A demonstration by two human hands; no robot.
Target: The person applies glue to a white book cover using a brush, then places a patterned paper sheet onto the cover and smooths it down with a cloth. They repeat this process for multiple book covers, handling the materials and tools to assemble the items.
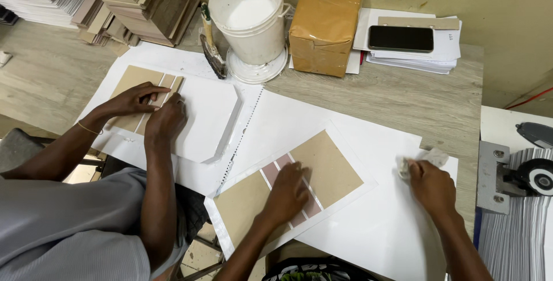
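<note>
A grey wood-grain worktop (403, 99) fills the frame, set against a yellowish wall along the top, with big white sheets spread over most of it. My left hand (288, 192) lies flat, fingers spread, in the lower middle of the frame, pressing on the spine strip of a book cover (288, 186): two brown boards with pinkish strips between them, lying on a white sheet (357, 229). My right hand (432, 186), at the lower right, is closed around a crumpled white cloth (423, 160), which rests on the paper just beside the cover.

I judge the boards stiff and light, so they should lift best by an outer edge. The spine strips are narrow and would likely shift if pushed sideways, so pressing straight down suits them. The white sheet is thin and would crease easily. The cloth is soft and wads up in my grip.

At the left, a co-worker's two hands (152, 111) press a similar cover. Along the top stand a white bucket (250, 19) with a brush (212, 50) leaning beside it, a parcel in brown paper (327, 22), a dark phone (400, 38) on loose papers, and stacked boards (144, 4) in the upper left. A metal machine (518, 174) sits at the right edge.
</note>
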